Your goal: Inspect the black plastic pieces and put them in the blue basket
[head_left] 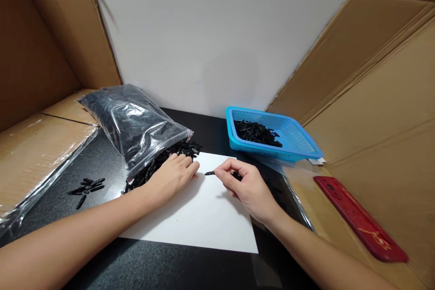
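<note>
My right hand (246, 186) pinches a small, slim black piece (210, 173) between thumb and fingertips over a sheet of white paper (204, 222). More black shows inside the curl of that hand, by the palm. To its left, my left hand (175, 173) rests, fingers bent and together, at the edge of a heap of similar black pieces (149, 170). Whatever its fingertips hold, if anything, is hidden. Behind the heap lies a clear plastic bag (132, 118) full of dark contents, its mouth towards the heap.
A blue basket (288, 152) at the back right contains many black pieces. Several loose black pieces (86, 188) lie on the dark tabletop (142, 265) at left. A red, long flat object (360, 217) lies on cardboard at right. Cardboard walls (384, 86) flank both sides.
</note>
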A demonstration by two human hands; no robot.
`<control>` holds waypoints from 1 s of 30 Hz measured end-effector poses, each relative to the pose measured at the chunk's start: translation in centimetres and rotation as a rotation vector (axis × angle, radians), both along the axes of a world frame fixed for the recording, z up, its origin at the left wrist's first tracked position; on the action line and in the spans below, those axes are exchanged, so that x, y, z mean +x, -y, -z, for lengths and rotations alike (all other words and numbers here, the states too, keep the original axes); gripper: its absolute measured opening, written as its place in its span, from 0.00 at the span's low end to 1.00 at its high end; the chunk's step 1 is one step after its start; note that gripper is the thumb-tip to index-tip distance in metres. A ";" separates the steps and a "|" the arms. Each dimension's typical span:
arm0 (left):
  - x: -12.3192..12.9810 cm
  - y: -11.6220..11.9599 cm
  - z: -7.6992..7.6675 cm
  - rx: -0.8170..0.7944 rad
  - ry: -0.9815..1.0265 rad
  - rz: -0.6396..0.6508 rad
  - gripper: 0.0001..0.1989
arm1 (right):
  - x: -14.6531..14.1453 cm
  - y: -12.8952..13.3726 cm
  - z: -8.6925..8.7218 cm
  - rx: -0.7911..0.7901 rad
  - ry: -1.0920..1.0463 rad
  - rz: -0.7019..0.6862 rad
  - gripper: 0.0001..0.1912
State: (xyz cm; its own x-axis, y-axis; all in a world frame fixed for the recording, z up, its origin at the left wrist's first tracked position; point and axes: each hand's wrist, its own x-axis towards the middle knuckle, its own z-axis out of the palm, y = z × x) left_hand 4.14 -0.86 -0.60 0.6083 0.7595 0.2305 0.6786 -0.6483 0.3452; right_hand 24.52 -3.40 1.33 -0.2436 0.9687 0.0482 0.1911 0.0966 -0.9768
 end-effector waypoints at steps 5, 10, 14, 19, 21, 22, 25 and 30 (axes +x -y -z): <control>0.1 0.4 -0.8 -0.043 0.210 -0.058 0.10 | 0.0 0.1 0.1 -0.019 0.004 0.017 0.15; 0.6 0.8 -1.4 -0.228 0.461 -0.158 0.08 | 0.0 0.0 0.3 -0.173 -0.197 -0.029 0.14; 1.3 1.6 -1.9 -0.822 0.930 -0.236 0.08 | 0.1 -0.4 0.0 -0.421 -0.563 -0.106 0.11; 1.7 2.6 -1.7 -1.011 1.121 -0.227 0.08 | 0.0 -0.6 0.1 -0.409 -0.489 -0.103 0.21; 1.7 2.8 -1.4 -1.015 1.108 -0.166 0.07 | -0.2 -0.4 0.4 -0.300 -0.318 -0.089 0.17; 1.7 2.8 -1.3 -1.019 1.101 -0.136 0.08 | -0.2 -0.4 0.5 -0.217 -0.220 -0.077 0.14; 1.6 2.8 -1.0 -1.035 1.102 -0.098 0.09 | -0.2 -0.1 0.7 0.061 0.049 -0.034 0.10; 1.6 2.8 -1.0 -0.971 1.101 -0.113 0.09 | -0.1 0.1 0.6 0.209 0.168 -0.056 0.09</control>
